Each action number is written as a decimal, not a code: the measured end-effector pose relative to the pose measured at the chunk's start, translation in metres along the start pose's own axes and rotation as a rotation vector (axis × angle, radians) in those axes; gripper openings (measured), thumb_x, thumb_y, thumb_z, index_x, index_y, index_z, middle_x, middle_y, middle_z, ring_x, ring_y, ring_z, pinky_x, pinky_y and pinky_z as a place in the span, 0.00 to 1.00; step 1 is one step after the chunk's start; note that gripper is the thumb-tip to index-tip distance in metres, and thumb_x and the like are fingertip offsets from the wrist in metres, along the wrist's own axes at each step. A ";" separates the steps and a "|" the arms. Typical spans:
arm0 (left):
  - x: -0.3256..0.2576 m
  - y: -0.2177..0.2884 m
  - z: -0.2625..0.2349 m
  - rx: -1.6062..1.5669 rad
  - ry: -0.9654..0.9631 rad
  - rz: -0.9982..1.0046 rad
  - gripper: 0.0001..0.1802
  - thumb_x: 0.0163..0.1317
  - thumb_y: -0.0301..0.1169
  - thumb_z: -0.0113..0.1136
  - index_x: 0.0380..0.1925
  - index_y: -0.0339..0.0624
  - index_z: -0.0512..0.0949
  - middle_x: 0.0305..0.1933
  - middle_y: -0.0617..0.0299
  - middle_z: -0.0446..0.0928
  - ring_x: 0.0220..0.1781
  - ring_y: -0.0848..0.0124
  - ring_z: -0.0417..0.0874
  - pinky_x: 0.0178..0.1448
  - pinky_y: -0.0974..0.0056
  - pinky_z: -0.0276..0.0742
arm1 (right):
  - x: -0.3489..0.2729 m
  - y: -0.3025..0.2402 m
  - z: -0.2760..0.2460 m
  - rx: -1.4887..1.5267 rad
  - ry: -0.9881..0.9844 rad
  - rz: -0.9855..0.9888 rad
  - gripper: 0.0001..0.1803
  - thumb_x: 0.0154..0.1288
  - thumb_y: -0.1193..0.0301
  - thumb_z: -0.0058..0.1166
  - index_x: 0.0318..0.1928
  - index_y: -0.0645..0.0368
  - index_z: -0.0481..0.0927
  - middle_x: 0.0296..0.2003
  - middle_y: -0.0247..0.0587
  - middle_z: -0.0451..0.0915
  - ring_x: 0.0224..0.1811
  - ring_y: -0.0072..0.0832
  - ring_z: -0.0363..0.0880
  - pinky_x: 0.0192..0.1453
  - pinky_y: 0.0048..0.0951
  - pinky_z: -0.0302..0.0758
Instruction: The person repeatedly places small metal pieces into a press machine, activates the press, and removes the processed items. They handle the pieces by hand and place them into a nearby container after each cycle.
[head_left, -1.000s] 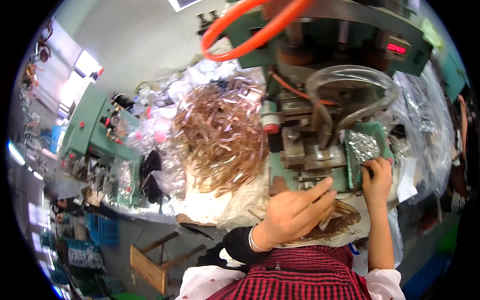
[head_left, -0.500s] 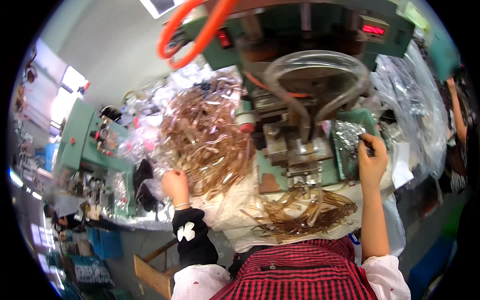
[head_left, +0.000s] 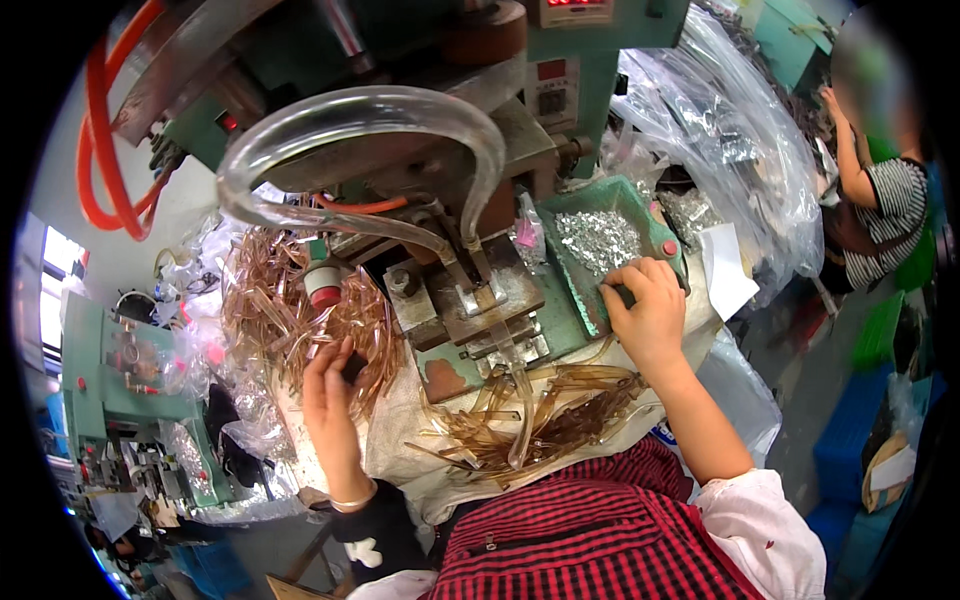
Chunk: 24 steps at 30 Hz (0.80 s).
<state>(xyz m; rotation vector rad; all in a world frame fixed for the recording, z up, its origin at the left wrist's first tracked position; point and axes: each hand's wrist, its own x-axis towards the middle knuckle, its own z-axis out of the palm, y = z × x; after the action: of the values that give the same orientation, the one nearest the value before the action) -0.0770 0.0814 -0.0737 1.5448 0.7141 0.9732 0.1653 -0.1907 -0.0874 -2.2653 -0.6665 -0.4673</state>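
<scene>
Closest in, just beyond the red-checked apron [head_left: 560, 530], leave the bundle of brown strips [head_left: 590, 410] loose on the pale cloth [head_left: 390, 440], with the clear-looking strip [head_left: 524, 420] at the near side of the press block [head_left: 490, 320] free of the tangle. A little farther out, at the near edge of the bigger brown heap [head_left: 275, 290], work the left hand [head_left: 330, 400] lightly: fingers bent, thumb side in shadow, cannot tell about any strip caught between them. Likely best, with such slippery, springy lengths, to lift by one end and draw out slowly, without dragging neighbours along. Across from there, right hand [head_left: 650, 315] over the near end of the green tray [head_left: 578, 295], thumb and forefinger curled toward each other; cannot tell about a piece pinched there. Find the small silvery pieces [head_left: 598, 240] massed in the middle of the tray, just beyond those fingertips. Probably worth nudging one apart before pinching, with fingertips only and wrist low for steadiness. Beyond, mind the press block, with the transparent tube [head_left: 400, 97] looped above, and hold knuckles clear of the red-and-white button [head_left: 324, 287] beside the heap. Farthest out, leave the orange hose [head_left: 97, 90] and the clear plastic sheeting [head_left: 720, 120] alone, well apart from both hands.
</scene>
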 end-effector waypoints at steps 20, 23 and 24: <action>-0.010 0.102 0.067 -0.122 -0.106 0.543 0.06 0.74 0.26 0.57 0.43 0.34 0.79 0.42 0.50 0.81 0.33 0.70 0.81 0.29 0.72 0.77 | 0.037 -0.116 0.004 1.024 -0.184 0.121 0.14 0.64 0.78 0.65 0.50 0.65 0.85 0.37 0.36 0.85 0.41 0.19 0.81 0.50 0.22 0.76; -0.001 0.133 0.073 -0.048 -0.095 0.635 0.08 0.75 0.27 0.56 0.43 0.31 0.79 0.40 0.52 0.82 0.33 0.71 0.81 0.31 0.72 0.76 | 0.031 -0.121 0.009 1.210 -0.231 0.275 0.20 0.66 0.79 0.63 0.59 0.68 0.79 0.40 0.38 0.86 0.42 0.18 0.81 0.51 0.20 0.76; 0.007 0.137 0.077 0.004 -0.075 0.657 0.08 0.75 0.27 0.57 0.43 0.30 0.79 0.40 0.53 0.82 0.33 0.72 0.80 0.31 0.73 0.75 | 0.031 -0.122 0.010 1.280 -0.260 0.346 0.23 0.67 0.80 0.62 0.62 0.68 0.77 0.41 0.39 0.87 0.43 0.18 0.81 0.52 0.20 0.76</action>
<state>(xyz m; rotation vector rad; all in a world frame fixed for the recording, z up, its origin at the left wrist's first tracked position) -0.0148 0.0239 0.0585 1.8513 0.1396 1.3760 0.1200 -0.0994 -0.0130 -1.1498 -0.4537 0.3753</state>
